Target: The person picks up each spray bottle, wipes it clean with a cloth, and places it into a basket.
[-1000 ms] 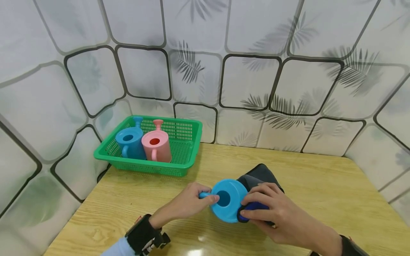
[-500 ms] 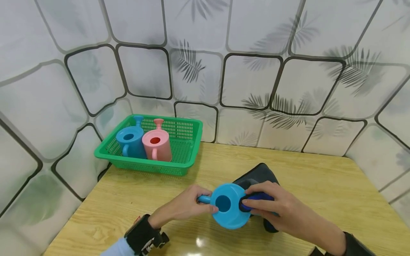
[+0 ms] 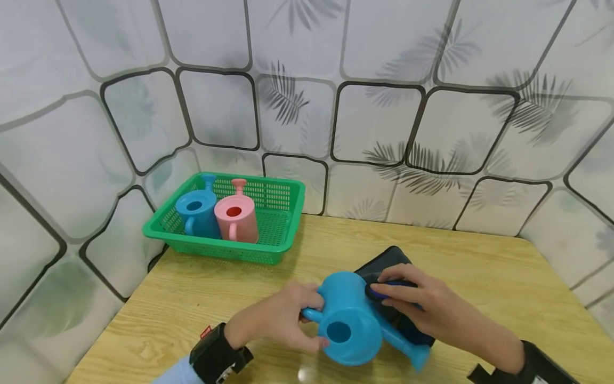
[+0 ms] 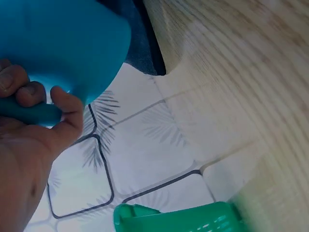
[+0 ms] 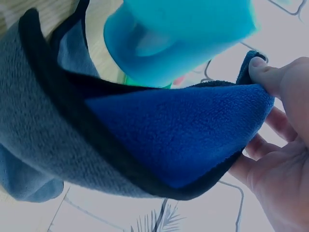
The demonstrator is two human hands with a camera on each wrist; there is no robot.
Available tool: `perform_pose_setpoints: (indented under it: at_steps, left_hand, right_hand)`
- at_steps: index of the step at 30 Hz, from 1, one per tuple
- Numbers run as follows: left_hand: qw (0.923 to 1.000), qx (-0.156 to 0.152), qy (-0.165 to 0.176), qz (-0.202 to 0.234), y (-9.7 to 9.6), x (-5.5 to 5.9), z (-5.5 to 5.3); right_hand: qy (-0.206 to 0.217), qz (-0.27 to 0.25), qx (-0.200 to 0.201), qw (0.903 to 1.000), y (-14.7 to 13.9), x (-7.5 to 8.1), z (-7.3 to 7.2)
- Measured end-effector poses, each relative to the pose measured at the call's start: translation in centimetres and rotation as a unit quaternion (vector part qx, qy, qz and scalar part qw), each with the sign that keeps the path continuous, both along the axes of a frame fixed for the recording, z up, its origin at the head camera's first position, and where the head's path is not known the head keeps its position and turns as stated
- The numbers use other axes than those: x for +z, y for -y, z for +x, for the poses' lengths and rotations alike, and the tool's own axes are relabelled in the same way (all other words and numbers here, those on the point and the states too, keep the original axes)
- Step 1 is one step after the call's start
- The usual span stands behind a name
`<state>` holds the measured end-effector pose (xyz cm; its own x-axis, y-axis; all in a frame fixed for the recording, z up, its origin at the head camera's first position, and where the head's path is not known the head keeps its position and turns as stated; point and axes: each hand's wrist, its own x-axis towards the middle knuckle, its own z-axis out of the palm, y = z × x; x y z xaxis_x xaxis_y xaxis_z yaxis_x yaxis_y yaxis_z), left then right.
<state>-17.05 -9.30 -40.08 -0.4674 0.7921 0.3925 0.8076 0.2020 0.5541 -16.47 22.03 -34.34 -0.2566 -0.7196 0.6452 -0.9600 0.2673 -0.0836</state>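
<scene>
My left hand (image 3: 288, 317) grips the handle of a light blue watering can (image 3: 344, 298) above the table. The can is tilted, its round top opening facing me and its spout (image 3: 403, 348) pointing to the lower right. Between thumb and fingers, my right hand (image 3: 424, 298) pinches a cloth (image 5: 183, 130), dark grey on one side, blue on the other, with black edging. The bunched part of the cloth lies right at the can's upper right side; the rest hangs down behind the spout. In the left wrist view, fingers curl round the handle (image 4: 29, 112).
A green plastic basket (image 3: 216, 247) stands at the back left of the wooden table (image 3: 230, 282). Inside it sit a darker blue watering can (image 3: 203, 220) and a pink watering can (image 3: 243, 224), side by side. A patterned curtain-like wall (image 3: 297, 117) encloses the table's back and sides.
My left hand has turned the watering can, so its side and spout now show and its opening has swung toward me. My right hand has shifted slightly up and right with the cloth.
</scene>
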Motion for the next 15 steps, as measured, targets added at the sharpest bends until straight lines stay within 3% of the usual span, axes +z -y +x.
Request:
perform_pose_setpoints:
  at_steps: [2, 6, 10, 15]
  left_hand:
    - [0.9962, -0.01, -0.086, -0.008, -0.4, 0.0, 0.2]
    - [0.975, -0.016, -0.22, -0.031, -1.1, 0.0, 1.0]
    - [0.9589, -0.017, -0.275, -0.069, -1.7, 0.3, 1.8]
    - [0.9458, -0.006, -0.311, -0.093, -2.1, 0.7, 2.2]
  right_hand:
    - [0.006, 0.0, -0.012, 0.9999, -0.2, 0.0, -0.2]
    - [0.036, -0.001, -0.05, 0.9981, 0.0, 0.1, -0.7]
    - [0.039, 0.01, -0.061, 0.9973, 0.7, 0.0, -0.9]
    - [0.03, 0.039, -0.072, 0.9962, 1.9, -0.1, -1.0]
